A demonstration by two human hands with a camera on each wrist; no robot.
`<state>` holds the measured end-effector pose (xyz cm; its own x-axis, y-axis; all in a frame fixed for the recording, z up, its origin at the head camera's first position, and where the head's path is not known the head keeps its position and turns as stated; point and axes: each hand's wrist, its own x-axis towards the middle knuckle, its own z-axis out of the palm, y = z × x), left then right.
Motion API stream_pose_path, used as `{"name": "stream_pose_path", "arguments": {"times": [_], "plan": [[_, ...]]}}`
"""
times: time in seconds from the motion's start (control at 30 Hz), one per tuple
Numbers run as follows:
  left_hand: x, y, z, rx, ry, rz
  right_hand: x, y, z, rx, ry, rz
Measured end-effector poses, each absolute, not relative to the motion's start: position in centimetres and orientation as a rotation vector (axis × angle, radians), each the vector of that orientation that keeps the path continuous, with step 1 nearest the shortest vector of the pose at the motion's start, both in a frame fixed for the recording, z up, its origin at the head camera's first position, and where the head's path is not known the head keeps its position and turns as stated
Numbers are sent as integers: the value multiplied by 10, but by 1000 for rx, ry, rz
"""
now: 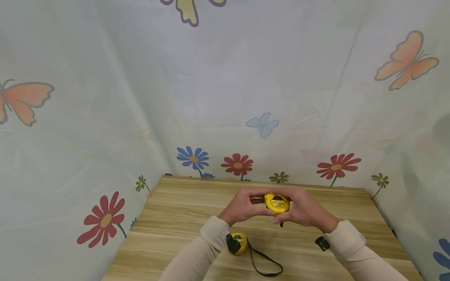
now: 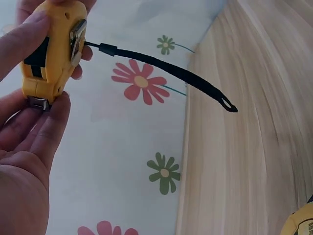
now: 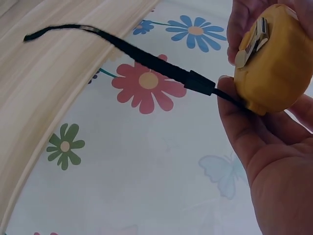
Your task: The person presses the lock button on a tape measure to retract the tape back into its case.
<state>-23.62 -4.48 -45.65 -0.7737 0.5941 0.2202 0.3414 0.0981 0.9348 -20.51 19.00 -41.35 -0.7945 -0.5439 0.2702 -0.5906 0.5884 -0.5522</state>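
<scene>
Both hands hold a yellow tape measure [image 1: 277, 203] up above the wooden table, its labelled face toward the head camera. My left hand [image 1: 244, 205] grips its left side, and in the left wrist view the fingers [image 2: 54, 127] lie by the metal hook [image 2: 39, 103] at the tape mouth. On the other side, my right hand [image 1: 306, 207] grips the case between thumb and fingers. A metal belt clip [image 3: 257, 41] is on the case's back. From one corner hangs a black wrist strap [image 3: 142, 56]. The palms are partly hidden in the head view.
A second yellow and black tape measure [image 1: 240, 244] lies on the wooden table [image 1: 197, 195] below the hands, its black strap [image 1: 267, 269] looped to the right. Beside the right cuff is a small black object [image 1: 322, 243], kind unclear. Flower-and-butterfly printed sheeting [image 1: 225, 78] surrounds the table.
</scene>
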Motion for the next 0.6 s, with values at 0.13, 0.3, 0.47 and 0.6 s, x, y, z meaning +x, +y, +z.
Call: {"name": "stream_pose_path", "arguments": {"times": [0.13,0.3,0.47,0.6], "plan": [[-235,-46,-460,918,2165,1746,-202,190,-414,929,-2769,1004],[-234,-45,-465,909,2133,1761,-196,190,-419,883,-2771,982],[-231,-43,-472,862,2068,1788,-190,190,-424,794,-2805,961],[-226,-40,-483,824,2040,1774,-185,191,-434,745,-2848,980]]}}
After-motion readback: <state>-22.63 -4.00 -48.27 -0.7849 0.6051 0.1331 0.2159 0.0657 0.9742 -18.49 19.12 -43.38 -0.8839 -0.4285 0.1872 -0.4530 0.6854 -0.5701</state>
